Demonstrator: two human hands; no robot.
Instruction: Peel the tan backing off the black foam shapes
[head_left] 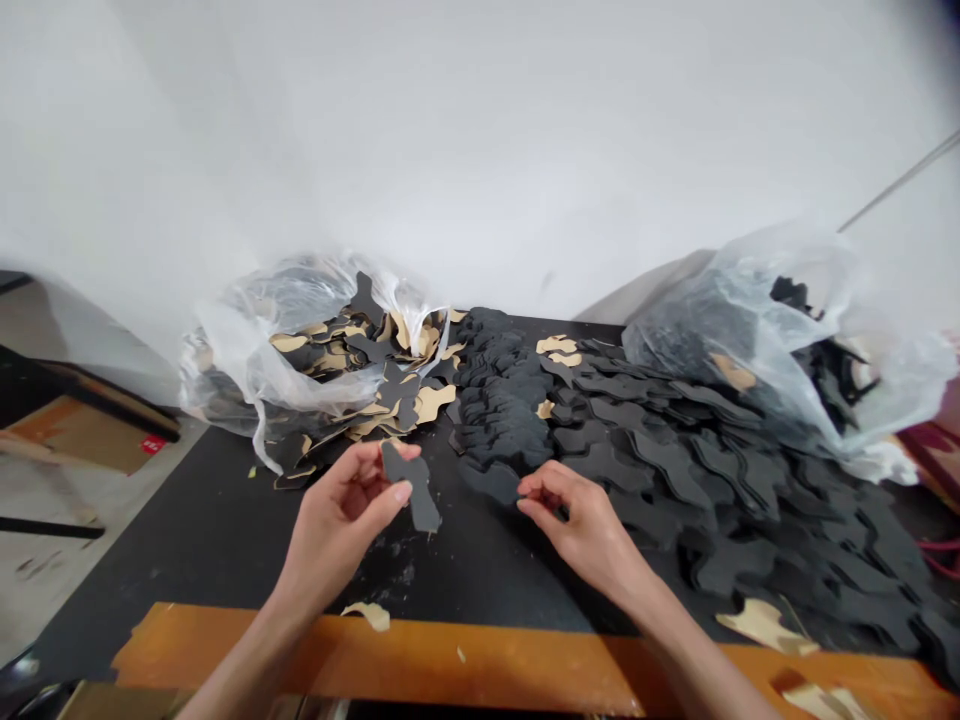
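My left hand (356, 500) pinches a dark grey, wavy-edged flat piece (412, 485) between thumb and fingers, above the black table (255, 530). To its right, my right hand (574, 515) has thumb and fingertips closed at the edge of another dark piece (491, 480). That piece lies at the near end of a dense row of overlapping black pieces (502, 400) running back toward the wall. Behind my left hand is a loose heap of black and tan pieces (397, 390). Many larger black pieces (675, 460) are spread right of the row.
A clear plastic bag (255, 360) stands at the back left, partly around the heap. Another bag (750, 300) with black pieces is at the back right. Brown tape (465, 660) covers the front edge. Tan scraps (765, 625) lie near it. A white wall (480, 150) rises behind.
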